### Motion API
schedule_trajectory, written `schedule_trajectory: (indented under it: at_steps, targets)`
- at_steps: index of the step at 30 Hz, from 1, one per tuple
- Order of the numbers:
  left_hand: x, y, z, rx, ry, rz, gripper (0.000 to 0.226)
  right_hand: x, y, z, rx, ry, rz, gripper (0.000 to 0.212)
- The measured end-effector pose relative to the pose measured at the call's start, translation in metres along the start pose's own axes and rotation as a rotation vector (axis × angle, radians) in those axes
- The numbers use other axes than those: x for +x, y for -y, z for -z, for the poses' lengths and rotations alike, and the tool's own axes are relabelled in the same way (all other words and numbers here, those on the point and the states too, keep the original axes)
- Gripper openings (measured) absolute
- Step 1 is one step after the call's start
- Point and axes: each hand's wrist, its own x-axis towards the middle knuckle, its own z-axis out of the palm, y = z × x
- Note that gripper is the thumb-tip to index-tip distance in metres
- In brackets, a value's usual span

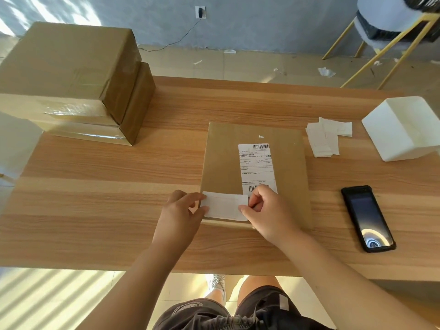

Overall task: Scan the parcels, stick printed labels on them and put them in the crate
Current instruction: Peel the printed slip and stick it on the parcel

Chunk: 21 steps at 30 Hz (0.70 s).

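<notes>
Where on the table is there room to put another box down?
Biggest bare patch: light wooden table left of the flat brown cardboard parcel, in front of the stacked brown taped boxes. Right side is crowded: white paper slips, white plastic box, black phone.

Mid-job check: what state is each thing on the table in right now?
Parcel: closed, flat on table, shipping label stuck on top.
Small label: held over parcel's near edge; stuck or not, cannot tell.
Left hand: pinches small label's left end.
Right hand: pinches its right end.
Scanner: face up, screen dark, untouched.
Stacked boxes: taped shut.
</notes>
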Motion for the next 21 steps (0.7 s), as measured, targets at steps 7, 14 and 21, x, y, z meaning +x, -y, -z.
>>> schedule_trajectory:
  at_steps: [7, 14, 21]
  targets:
    - [-0.002, 0.006, -0.001, -0.024, -0.003, -0.085, 0.028, 0.001, -0.001, 0.018, -0.251, -0.003, 0.101, 0.029]
    - [-0.004, 0.016, -0.004, -0.012, 0.026, -0.159, 0.036, 0.001, 0.004, -0.013, -0.411, -0.058, 0.430, 0.042]
    - [-0.005, 0.020, -0.002, -0.021, 0.039, -0.150, 0.039, -0.001, -0.010, -0.015, -0.618, -0.126, 0.548, 0.048]
